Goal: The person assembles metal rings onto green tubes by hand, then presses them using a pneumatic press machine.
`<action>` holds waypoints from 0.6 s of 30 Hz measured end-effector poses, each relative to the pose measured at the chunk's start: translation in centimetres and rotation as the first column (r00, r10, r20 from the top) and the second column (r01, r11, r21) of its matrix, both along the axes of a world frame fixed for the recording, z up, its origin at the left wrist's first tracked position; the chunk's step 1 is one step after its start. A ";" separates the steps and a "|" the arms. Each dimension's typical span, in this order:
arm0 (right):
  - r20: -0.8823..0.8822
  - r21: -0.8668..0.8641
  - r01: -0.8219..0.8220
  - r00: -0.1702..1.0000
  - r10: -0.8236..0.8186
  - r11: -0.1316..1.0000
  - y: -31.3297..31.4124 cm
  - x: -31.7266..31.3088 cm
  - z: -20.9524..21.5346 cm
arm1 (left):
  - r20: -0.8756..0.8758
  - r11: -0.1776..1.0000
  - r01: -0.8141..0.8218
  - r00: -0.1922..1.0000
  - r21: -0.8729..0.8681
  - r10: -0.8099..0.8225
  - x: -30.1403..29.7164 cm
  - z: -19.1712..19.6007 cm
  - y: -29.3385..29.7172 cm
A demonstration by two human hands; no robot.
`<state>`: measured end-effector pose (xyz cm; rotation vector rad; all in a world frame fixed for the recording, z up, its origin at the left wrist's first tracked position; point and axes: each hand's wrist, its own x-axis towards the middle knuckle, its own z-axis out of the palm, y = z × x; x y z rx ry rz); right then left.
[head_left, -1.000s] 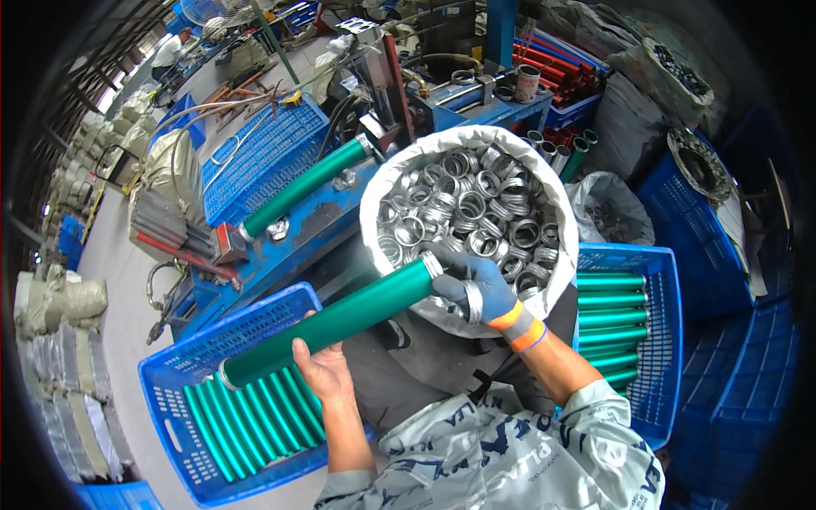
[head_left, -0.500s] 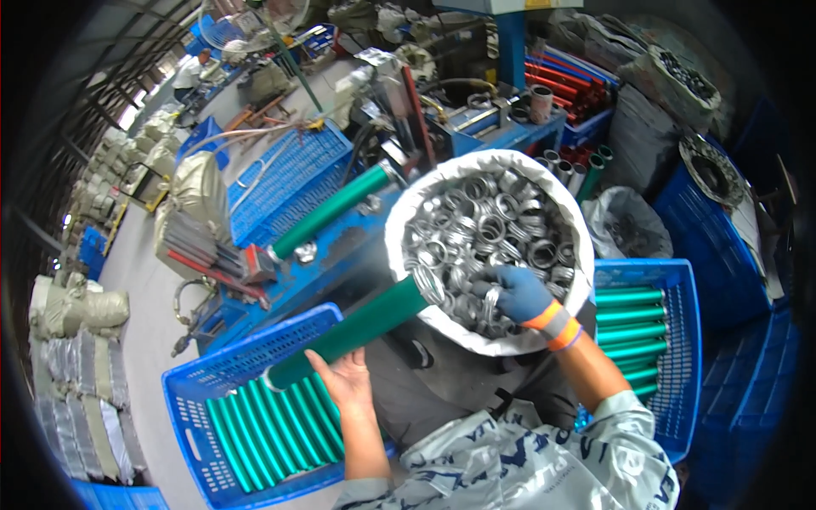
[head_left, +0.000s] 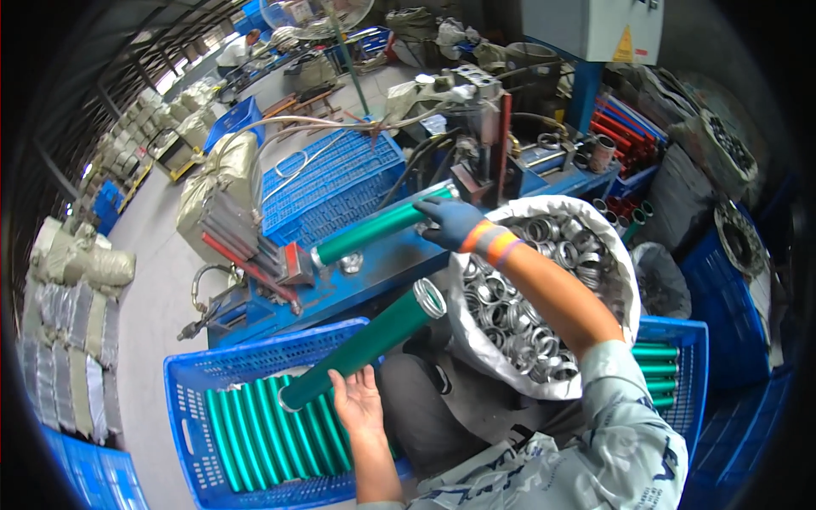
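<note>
My bare left hand (head_left: 360,406) grips the lower part of a green tube (head_left: 365,347), which slants up to the right above a crate. A silver threaded ring (head_left: 429,298) sits at this tube's upper end. Farther away, my right hand (head_left: 449,224), in a dark glove with an orange-banded cuff, has its fingers over the right end of a second green tube (head_left: 374,230). That tube lies across the blue machine bench (head_left: 399,262), its left end near a red-and-grey clamp (head_left: 294,262). My right forearm passes over a white sack (head_left: 625,297) of silver rings (head_left: 510,321).
A blue crate (head_left: 180,374) of green tubes stands at my left; another blue crate (head_left: 695,365) stands at my right. Beyond the bench are a blue slatted crate (head_left: 327,174), hoses and an upright post. A grey control box (head_left: 586,30) hangs at the back right.
My right hand has left the rings in the sack and reached up to the tube on the bench. My left hand still holds its tube. The view has shifted.
</note>
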<state>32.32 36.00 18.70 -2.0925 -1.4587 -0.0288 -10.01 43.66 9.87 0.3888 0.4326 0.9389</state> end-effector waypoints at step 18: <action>-0.378 0.737 0.343 0.924 -0.065 0.583 -13.6 -0.6 8.5 | -0.173 0.975 0.165 0.975 0.147 -0.139 25.2 -0.6 8.3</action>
